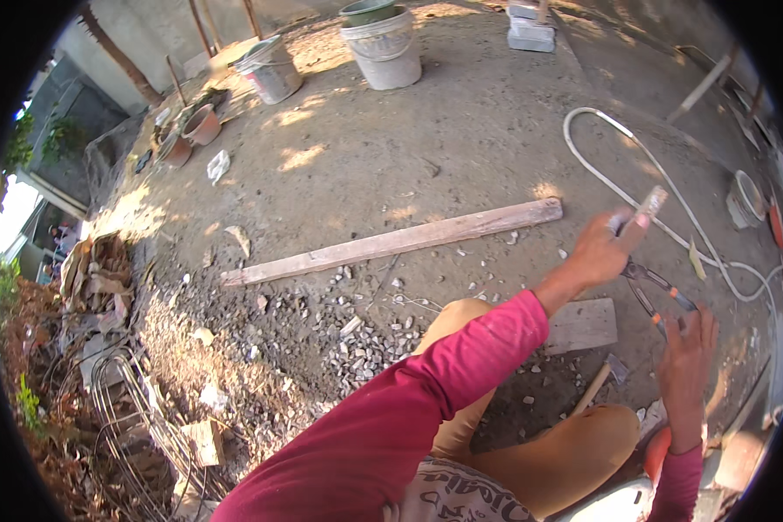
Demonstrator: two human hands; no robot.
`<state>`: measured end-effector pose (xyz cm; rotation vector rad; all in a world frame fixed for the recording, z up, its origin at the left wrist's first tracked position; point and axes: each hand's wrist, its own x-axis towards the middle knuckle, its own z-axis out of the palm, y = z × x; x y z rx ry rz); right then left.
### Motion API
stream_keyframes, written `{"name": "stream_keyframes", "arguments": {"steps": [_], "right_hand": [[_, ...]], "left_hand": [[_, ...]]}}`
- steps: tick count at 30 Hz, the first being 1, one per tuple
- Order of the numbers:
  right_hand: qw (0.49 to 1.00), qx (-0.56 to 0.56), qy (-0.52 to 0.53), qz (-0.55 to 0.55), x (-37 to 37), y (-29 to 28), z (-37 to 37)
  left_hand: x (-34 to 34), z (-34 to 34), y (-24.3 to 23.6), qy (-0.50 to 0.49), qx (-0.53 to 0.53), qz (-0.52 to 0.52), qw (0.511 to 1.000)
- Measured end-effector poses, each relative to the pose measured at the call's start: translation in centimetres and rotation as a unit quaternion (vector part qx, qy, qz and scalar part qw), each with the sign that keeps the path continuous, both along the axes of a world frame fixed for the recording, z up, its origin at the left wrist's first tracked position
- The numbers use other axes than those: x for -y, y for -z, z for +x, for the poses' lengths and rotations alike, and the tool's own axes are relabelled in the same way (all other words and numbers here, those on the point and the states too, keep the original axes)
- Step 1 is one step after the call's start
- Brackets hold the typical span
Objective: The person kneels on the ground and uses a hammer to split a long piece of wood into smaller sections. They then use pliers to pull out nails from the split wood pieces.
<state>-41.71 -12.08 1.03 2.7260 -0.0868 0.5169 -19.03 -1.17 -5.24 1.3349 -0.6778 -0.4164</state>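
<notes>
My left hand (598, 250) reaches across to the right, fingers closed round a short piece of wood (654, 200) with a pale end. Just below it, pliers (642, 287) with orange and black handles point their jaws toward my left wrist. My right hand (689, 358) has its fingers at the handle ends and appears to grip them. A flat wooden board (583, 326) lies on the ground beneath my left forearm. Close to my knee rests a hammer-like tool with a wooden handle (592, 389) and a metal head (617, 368).
A long timber (391, 245) lies across the dirt, with loose gravel (374, 348) nearer me. Buckets (383, 54) stand at the back. A white hose (687, 204) loops at right. Coiled wire (130, 409) lies at left, beside dry leaves. A small bucket (745, 200) sits far right.
</notes>
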Motion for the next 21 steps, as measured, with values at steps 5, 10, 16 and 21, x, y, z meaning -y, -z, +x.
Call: {"name": "stream_keyframes", "arguments": {"steps": [5,10,16,21], "right_hand": [[0.988,-0.127,0.077,0.045,0.4,0.2,-1.3],[0.979,-0.181,0.096,-0.01,-0.9,-1.3,-0.7],[0.959,-0.217,0.18,-0.016,3.2,3.5,-1.3],[0.943,-0.229,0.206,0.129,-0.5,-0.6,1.3]], "left_hand": [[1.6,-1.3,3.2,-0.071,0.13,0.054,0.987],[-0.5,-2.0,0.6,-0.027,0.11,0.087,0.99],[1.0,-1.5,1.7,-0.034,0.095,0.158,0.982],[1.3,-1.0,1.8,-0.009,0.103,0.164,0.981]]}}
